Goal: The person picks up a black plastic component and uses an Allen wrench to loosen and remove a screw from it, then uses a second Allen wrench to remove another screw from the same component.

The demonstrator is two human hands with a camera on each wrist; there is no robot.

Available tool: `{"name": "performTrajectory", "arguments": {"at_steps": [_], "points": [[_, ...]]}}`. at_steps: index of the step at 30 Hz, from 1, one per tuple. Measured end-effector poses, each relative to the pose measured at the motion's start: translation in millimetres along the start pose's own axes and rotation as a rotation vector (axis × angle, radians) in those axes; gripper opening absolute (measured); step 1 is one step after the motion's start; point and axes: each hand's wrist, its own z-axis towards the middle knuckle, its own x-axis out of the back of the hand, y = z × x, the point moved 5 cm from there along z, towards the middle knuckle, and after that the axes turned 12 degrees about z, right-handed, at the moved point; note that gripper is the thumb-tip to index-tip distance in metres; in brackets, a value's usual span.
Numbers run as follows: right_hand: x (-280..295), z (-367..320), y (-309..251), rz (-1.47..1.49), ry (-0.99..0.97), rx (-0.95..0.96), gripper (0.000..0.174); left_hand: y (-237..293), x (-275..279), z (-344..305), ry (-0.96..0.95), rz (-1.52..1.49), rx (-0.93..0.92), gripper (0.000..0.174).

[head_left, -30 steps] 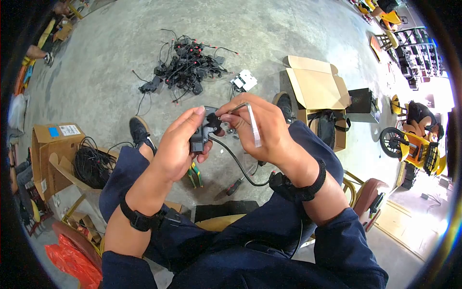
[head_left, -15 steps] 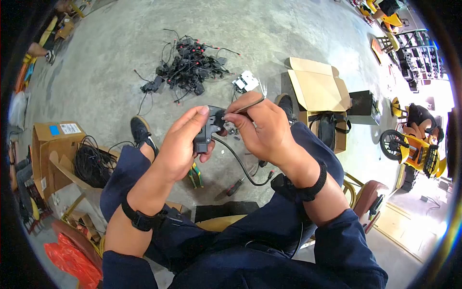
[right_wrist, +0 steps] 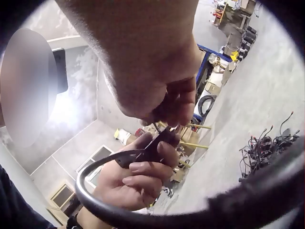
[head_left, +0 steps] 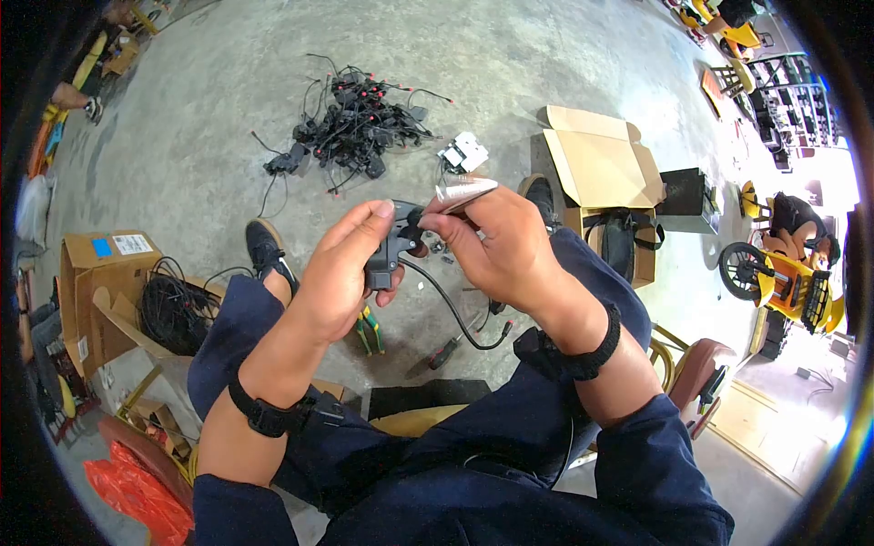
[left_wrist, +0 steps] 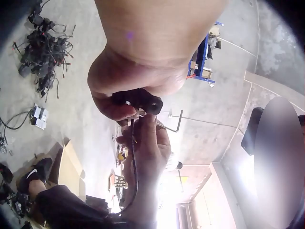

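Swung the key round at the part inside a second: long arm down along the right wrist at first, then slanted upward, lastly caught as a blur just above and to the right of the part. Judged to be a screw being worked round, with turns possibly left to make; the key's short end, hidden behind fingertips, could not be confirmed as seated. Kept the part itself steady throughout, in mid-air between both hands.

Gripped the part from its left side with the left hand, fingers curled round the body, forefinger laid over the top. Pinched the key close against the part's right edge with the right hand, thumb and forefinger tight on the metal, remaining fingers folded, wrist bent in toward the part.

Let the cable trail from under the part and loop down to the right. Left a pile of similar leads on the floor well beyond the part, pliers and a screwdriver on the floor below it.
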Motion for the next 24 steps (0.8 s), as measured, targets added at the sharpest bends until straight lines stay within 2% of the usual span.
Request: {"name": "performTrajectory", "arguments": {"at_steps": [3,9,16,18,22,24], "points": [[-1.9,-0.5,-0.1,0.119,-0.014,-0.001,0.004,0.2,0.8,-0.5,0.014,0.013,0.012,0.034],[0.5,-0.7,-3.2,0.126,-0.011,-0.114,0.005,0.6,1.3,0.0,-0.005,0.014,-0.008,0.034],[-2.3,-1.6,1.8,0.056,-0.026,-0.032,0.01,-1.4,1.3,-0.2,0.04,0.045,0.012,0.033],[-3.1,0.0,-0.8,0.105,-0.05,-0.016,0.003,-0.4,1.4,-0.9,0.034,0.043,0.012,0.033],[-2.0,0.4,-2.5,0.09,-0.045,-0.005,0.004,0.1,1.9,-0.4,0.027,0.042,0.0,0.033],[-0.7,-0.9,-1.9,0.095,-0.051,-0.023,0.014,0.5,1.4,-0.6,0.019,0.043,-0.003,0.033]]}}
